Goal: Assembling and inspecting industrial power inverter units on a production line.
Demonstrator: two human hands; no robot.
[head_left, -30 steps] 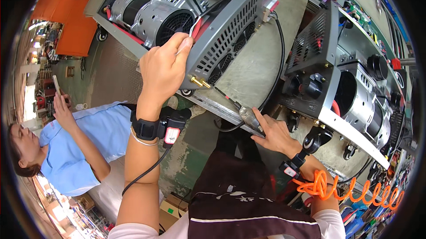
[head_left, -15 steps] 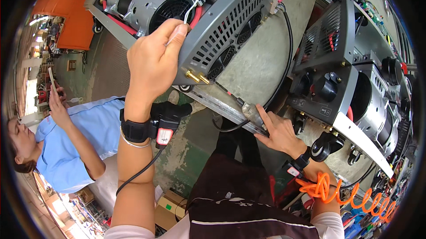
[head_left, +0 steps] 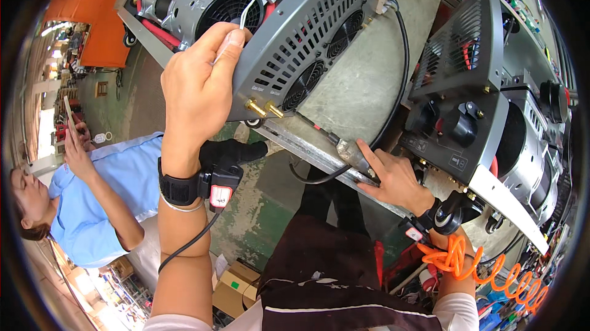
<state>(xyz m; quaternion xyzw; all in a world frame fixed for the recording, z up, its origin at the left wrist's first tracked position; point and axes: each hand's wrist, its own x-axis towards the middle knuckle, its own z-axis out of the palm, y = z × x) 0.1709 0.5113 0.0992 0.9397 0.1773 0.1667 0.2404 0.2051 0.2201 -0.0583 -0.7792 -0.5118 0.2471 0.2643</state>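
My left hand (head_left: 200, 88) is closed in a pinch on a thin white strip (head_left: 248, 11), perhaps a cable tie, looped near a black cable. It sits beside the grey slotted panel (head_left: 307, 39) of an open machine whose silver motor (head_left: 215, 8) shows behind. On the bench edge lies a grey, worn tool handle (head_left: 353, 154) with a thin dark, red-banded shaft. My right hand (head_left: 399, 183) rests at the handle's lower end, index finger and thumb stretched apart; its other fingers are mostly hidden. Two brass fittings (head_left: 264, 108) stick out of the panel.
A second machine (head_left: 455, 122) with black knobs and a caster (head_left: 447, 215) stands at right. A black cable (head_left: 402, 66) curves over the metal bench (head_left: 375, 66). An orange coiled hose (head_left: 458, 257) hangs by my right arm. At left, a person in blue (head_left: 104, 199) holds a flat device.
My left hand has shifted left and slightly down, still pinching the white strip. The view has shifted a little. My right hand stays at the tool handle.
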